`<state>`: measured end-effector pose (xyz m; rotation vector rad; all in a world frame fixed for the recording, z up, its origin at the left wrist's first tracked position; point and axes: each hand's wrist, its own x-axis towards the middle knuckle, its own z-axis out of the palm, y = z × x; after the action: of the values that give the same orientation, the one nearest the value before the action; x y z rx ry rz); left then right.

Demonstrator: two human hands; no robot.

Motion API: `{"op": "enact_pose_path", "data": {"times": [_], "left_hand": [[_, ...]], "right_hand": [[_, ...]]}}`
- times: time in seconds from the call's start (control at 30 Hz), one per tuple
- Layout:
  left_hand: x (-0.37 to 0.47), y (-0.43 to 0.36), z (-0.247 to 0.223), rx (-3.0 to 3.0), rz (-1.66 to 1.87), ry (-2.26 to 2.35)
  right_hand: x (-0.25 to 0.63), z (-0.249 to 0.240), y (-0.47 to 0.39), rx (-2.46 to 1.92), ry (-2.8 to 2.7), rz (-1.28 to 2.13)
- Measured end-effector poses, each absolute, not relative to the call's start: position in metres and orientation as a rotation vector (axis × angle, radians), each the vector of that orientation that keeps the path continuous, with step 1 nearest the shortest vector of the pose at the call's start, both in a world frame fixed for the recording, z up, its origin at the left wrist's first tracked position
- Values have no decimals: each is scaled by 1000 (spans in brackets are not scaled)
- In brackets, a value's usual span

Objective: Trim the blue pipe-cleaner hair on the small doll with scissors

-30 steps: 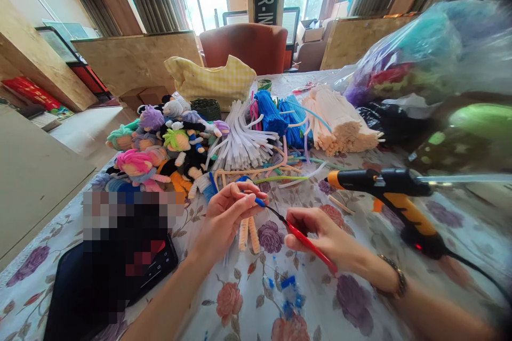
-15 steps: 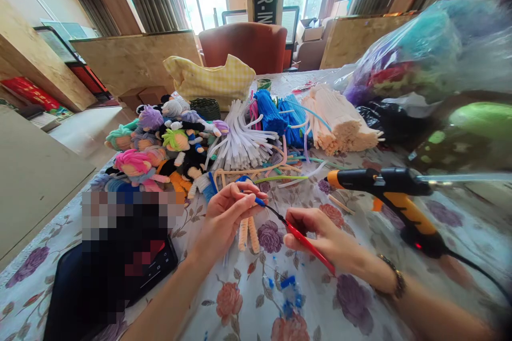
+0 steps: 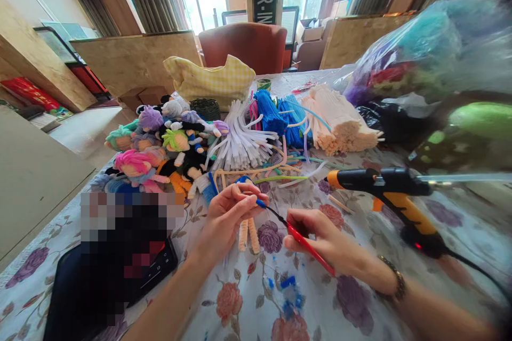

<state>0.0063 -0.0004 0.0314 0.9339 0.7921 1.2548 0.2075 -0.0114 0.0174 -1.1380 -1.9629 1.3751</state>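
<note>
My left hand [image 3: 232,210] is closed in a pinch on a blue pipe cleaner [image 3: 262,203], whose end sticks out past the fingertips. Two beige coiled legs [image 3: 252,234] hang just below that hand; how they join the blue part is hidden. My right hand [image 3: 320,237] is wrapped round red-handled scissors [image 3: 306,248], seen nearly edge-on. Their dark, thin blades reach up to the blue end at my left fingers. Blue clippings [image 3: 288,282] lie on the flowered tablecloth below the hands.
A hot glue gun [image 3: 394,192] stands at the right, its red light on. Pipe-cleaner dolls [image 3: 136,162] pile up at the left, behind a phone [image 3: 160,266]. Bundles of white [image 3: 244,138], blue [image 3: 270,112] and beige pipe cleaners [image 3: 340,122] lie at the back, beside plastic bags [image 3: 416,48].
Both hands keep almost the same place and grip. My left hand and the blue end have shifted very slightly to the right.
</note>
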Motion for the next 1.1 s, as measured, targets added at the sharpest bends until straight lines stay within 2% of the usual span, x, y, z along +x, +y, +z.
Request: {"op": "enact_pose_path", "data": {"times": [1.1], "left_hand": [[10, -3, 31, 924, 1274, 810]], "right_hand": [[207, 18, -18, -1194, -1962, 1355]]}}
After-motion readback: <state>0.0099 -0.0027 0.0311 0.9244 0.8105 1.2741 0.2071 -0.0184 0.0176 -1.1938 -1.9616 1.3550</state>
